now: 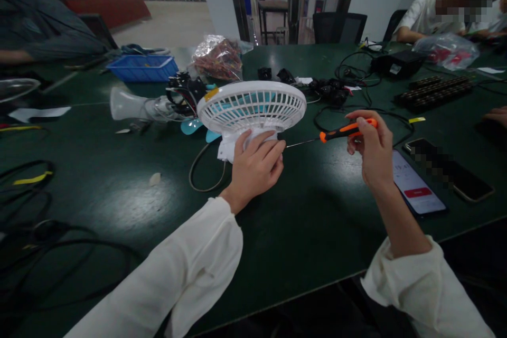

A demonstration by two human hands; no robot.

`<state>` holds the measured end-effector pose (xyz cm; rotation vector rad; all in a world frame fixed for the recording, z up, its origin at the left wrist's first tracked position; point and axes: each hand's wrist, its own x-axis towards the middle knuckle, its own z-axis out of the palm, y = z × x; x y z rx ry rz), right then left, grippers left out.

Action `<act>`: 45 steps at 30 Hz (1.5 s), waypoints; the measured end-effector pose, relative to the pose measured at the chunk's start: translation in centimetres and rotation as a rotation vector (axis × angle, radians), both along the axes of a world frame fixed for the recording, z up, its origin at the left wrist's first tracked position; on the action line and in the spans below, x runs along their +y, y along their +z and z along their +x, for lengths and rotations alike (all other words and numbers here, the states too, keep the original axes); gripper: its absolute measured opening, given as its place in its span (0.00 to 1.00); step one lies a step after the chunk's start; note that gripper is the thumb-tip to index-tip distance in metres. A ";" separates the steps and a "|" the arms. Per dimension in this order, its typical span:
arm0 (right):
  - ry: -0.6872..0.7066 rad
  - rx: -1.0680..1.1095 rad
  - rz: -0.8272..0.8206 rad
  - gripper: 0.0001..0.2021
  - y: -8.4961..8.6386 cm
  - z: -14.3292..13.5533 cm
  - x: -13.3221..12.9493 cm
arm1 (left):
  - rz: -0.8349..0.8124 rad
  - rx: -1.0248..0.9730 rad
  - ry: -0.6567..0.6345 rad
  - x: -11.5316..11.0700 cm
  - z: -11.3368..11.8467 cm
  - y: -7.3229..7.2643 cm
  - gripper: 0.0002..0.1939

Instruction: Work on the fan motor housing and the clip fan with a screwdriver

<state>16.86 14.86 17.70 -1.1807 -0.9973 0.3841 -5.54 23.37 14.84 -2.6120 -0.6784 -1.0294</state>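
Note:
A white fan head (253, 108) with a round grille and light blue blades behind it sits on the dark green table. My left hand (257, 166) is wrapped over the white motor housing at its near side. In my right hand (372, 150) is an orange and black screwdriver (343, 130), gripped by its handle. Its thin shaft points left, and the tip reaches the right side of the housing beside my left fingertips; whether it touches a screw is hidden. A grey cable (192, 174) loops below the housing. Light blue blades (191, 126) show at its left.
Two phones (420, 185) lie right of my right hand. Behind the fan are a blue bin (144, 67), a bag of wires (219, 58) and black parts. A white stand (132, 105) lies left. Black cables (43, 237) cover the left side. People sit at both far sides.

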 end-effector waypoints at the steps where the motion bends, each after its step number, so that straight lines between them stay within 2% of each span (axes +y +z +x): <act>1: 0.026 0.011 0.003 0.10 0.0 0.0 0.0 | -0.001 -0.002 0.000 0.0 0.0 0.0 0.18; 4: 0.065 0.030 0.006 0.11 -0.2 0.0 -0.1 | 0.003 -0.009 0.002 -0.1 0.0 0.0 0.17; 12: 0.010 0.056 -0.028 0.13 0.0 -0.1 0.0 | 0.001 0.003 0.000 -0.1 0.0 0.1 0.18; 18: 0.077 0.083 -0.075 0.13 -0.2 0.3 0.2 | 0.014 0.001 -0.002 0.0 0.0 0.0 0.18; 27: -0.088 0.087 -0.001 0.11 -0.4 0.8 0.5 | 0.050 0.018 0.000 0.0 -0.1 0.1 0.15; 36: -0.005 0.181 0.077 0.10 0.2 0.3 0.1 | 0.019 0.006 -0.003 -0.1 -0.1 0.0 0.16; 45: 0.147 0.109 0.003 0.11 -0.1 -0.7 0.1 | 0.060 0.000 -0.003 -0.2 0.0 0.1 0.14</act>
